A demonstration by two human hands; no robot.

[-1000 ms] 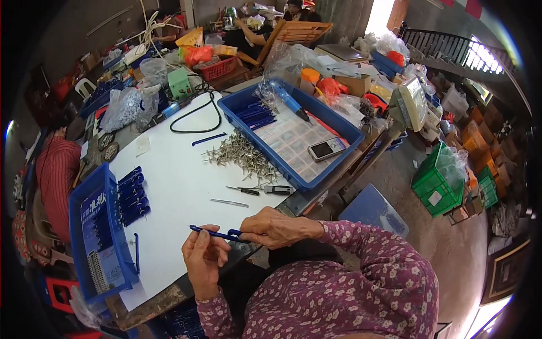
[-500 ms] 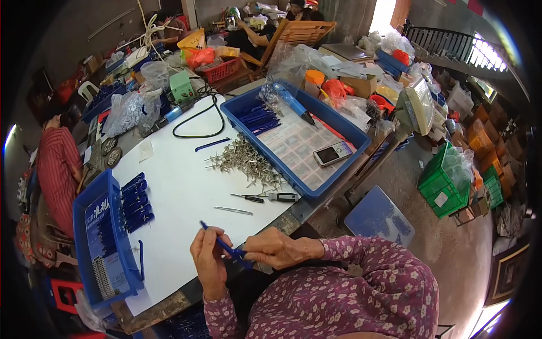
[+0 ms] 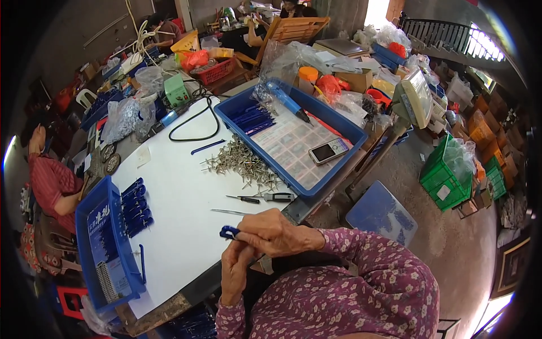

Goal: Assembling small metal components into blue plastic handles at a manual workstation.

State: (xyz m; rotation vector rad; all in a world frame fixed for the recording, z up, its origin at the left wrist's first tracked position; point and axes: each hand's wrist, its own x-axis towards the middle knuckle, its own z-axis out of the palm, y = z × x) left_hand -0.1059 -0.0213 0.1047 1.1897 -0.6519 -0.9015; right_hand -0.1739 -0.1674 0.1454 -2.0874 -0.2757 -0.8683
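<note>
My right hand (image 3: 274,233) and my left hand (image 3: 236,268) meet over the table's near edge, fingers closed together. Between them they grip a slim blue plastic piece (image 3: 228,232); its rounded end juts out to the left, and the rest is hidden by my fingers. Just beyond my hands lie metal tweezers (image 3: 227,212), a small black screwdriver (image 3: 243,199) and a grey-and-black handled tool (image 3: 279,197). Farther off is a heap of small metal parts (image 3: 240,164) with a single blue piece (image 3: 208,147) beside it. Bundled blue pieces (image 3: 135,209) line the left side of the white sheet (image 3: 175,209).
A large blue tray (image 3: 307,189) at the back holds an electric screwdriver (image 3: 289,100), a phone (image 3: 329,151) and more blue pieces. Another blue tray (image 3: 135,282) stands at left, near a co-worker in a red striped shirt (image 3: 53,181). A blue stool (image 3: 381,214) is at right.
My right hand has moved left and up, over the left hand. The blue piece has turned, and now mostly only its rounded end shows. The co-worker at left has raised an arm toward the head.
</note>
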